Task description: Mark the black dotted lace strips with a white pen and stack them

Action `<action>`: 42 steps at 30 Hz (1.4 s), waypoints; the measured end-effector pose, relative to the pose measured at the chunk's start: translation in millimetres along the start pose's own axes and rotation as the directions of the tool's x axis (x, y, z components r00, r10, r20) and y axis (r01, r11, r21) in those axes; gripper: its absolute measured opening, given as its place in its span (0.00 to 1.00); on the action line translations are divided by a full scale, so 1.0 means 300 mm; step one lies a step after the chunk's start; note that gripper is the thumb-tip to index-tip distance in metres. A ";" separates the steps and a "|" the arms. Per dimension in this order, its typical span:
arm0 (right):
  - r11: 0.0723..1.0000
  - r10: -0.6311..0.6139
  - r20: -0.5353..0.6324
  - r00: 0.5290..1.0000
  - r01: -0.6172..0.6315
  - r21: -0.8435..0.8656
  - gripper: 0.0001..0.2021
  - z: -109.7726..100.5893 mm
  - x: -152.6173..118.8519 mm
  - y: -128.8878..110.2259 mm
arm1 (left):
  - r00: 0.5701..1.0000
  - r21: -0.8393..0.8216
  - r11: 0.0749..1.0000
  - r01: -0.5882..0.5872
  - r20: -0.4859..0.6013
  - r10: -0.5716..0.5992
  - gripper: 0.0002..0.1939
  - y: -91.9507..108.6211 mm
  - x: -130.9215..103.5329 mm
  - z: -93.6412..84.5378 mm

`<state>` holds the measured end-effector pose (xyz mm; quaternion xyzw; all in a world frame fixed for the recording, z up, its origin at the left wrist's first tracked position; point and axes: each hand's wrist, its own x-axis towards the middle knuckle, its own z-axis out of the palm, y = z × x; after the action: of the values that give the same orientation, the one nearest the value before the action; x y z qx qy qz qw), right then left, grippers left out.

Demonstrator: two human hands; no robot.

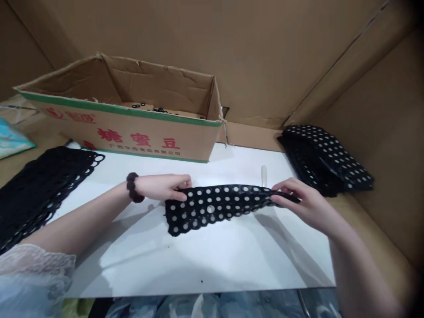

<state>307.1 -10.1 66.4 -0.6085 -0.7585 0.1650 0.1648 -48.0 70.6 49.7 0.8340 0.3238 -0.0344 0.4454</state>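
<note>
Between my two hands a black perforated sheet (218, 205) with rows of round holes is held up off the white tabletop, at least in part. My left hand (167, 187), with a dark beaded bracelet on the wrist, pinches its upper left corner between thumb and fingers. At the other end, my right hand (294, 198) closes on the sheet where it narrows and gathers together. The sheet's left end spreads wider, with a scalloped lower edge. A small clear plastic stick (264, 176) stands out behind the sheet, near my right hand.
An open cardboard box (159, 137) with small black rings (160, 110) inside stands at the back. Black sheets with ring-shaped edges (43, 185) lie at the left. More dotted black sheets (327, 154) are piled at the right. Cardboard walls (258, 57) enclose the table.
</note>
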 end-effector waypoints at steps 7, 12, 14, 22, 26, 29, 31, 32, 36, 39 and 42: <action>0.941 -0.057 -0.082 0.995 0.026 -0.338 0.12 0.024 -0.042 -0.043 | 0.985 -0.637 0.760 -0.131 0.003 0.173 0.17 -0.035 0.077 0.084; 0.961 -0.276 0.095 0.956 0.271 0.056 0.11 0.184 0.083 -0.292 | 0.995 -0.800 0.599 -0.030 0.032 0.092 0.12 -0.085 0.086 0.092; 0.919 -0.388 0.124 0.913 0.373 0.125 0.14 0.251 0.136 -0.337 | 0.996 -0.811 0.584 -0.013 0.039 0.077 0.10 -0.091 0.086 0.093; 0.811 -0.439 -0.013 0.898 0.402 0.425 0.17 0.392 0.242 -0.278 | 0.996 -0.714 0.695 -0.089 -0.070 0.056 0.13 -0.069 0.089 0.091; 0.813 -0.330 0.034 0.943 0.266 0.518 0.16 0.403 0.236 -0.272 | 0.990 -0.636 0.760 -0.137 -0.075 0.116 0.15 -0.065 0.090 0.094; 0.813 -0.264 0.053 0.963 0.193 0.549 0.15 0.399 0.230 -0.283 | 0.990 -0.612 0.779 -0.137 -0.059 0.128 0.12 -0.058 0.089 0.095; 0.814 -0.238 0.049 0.970 0.171 0.555 0.14 0.392 0.228 -0.291 | 0.991 -0.593 0.794 -0.132 -0.051 0.127 0.10 -0.050 0.087 0.097; 0.813 -0.227 0.043 0.973 0.165 0.558 0.13 0.388 0.227 -0.294 | 0.991 -0.578 0.806 -0.129 -0.055 0.119 0.09 -0.047 0.087 0.099; 0.811 -0.241 0.010 0.970 0.196 0.551 0.12 0.378 0.223 -0.296 | 0.992 -0.546 0.829 -0.118 -0.110 0.069 0.07 -0.043 0.086 0.113; 0.801 -0.259 0.045 0.965 0.188 0.568 0.12 0.384 0.222 -0.286 | 0.985 -0.569 0.809 -0.145 -0.158 0.066 0.09 -0.048 0.086 0.116; 0.776 -0.227 0.033 0.973 0.160 0.610 0.15 0.398 0.221 -0.280 | 0.977 -0.568 0.804 -0.173 -0.200 0.068 0.10 -0.050 0.083 0.114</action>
<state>166.8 31.5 1.1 -0.4336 -0.7324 0.4117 0.3258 -29.0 62.9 9.8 0.6762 0.3018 0.1661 0.6512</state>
